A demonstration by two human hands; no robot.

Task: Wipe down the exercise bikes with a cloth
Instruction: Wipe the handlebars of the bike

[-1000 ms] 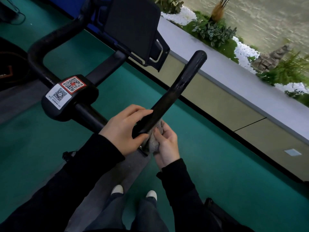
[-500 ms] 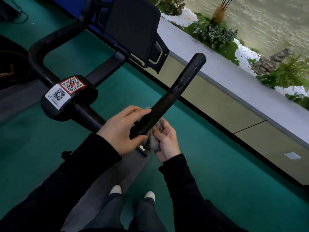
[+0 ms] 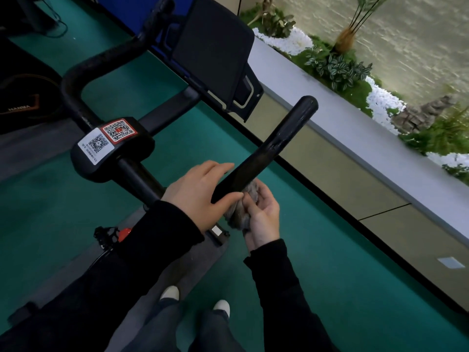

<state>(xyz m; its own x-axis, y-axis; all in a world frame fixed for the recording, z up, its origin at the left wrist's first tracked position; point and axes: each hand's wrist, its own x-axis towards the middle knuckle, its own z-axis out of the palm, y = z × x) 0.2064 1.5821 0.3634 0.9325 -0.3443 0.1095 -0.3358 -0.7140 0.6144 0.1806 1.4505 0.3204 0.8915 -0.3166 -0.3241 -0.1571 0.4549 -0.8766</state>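
Seemingly mid-task. Left hand (image 3: 200, 196) gripped the near end of the right handlebar (image 3: 279, 141), fingers over the top, thumb beneath. Right hand (image 3: 265, 222) was curled round a grey cloth (image 3: 237, 219), pressing it to the bar's underside just beside the left thumb. Judged: wiping confined to this bar's lower stretch; its tip, the left handlebar (image 3: 76, 80), the screen (image 3: 210, 47) and any other bikes remained.

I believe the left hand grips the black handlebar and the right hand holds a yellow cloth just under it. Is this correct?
Not quite: the cloth is grey, not yellow. The head view shows the left hand gripping the black handlebar while the right hand holds the cloth just under it.
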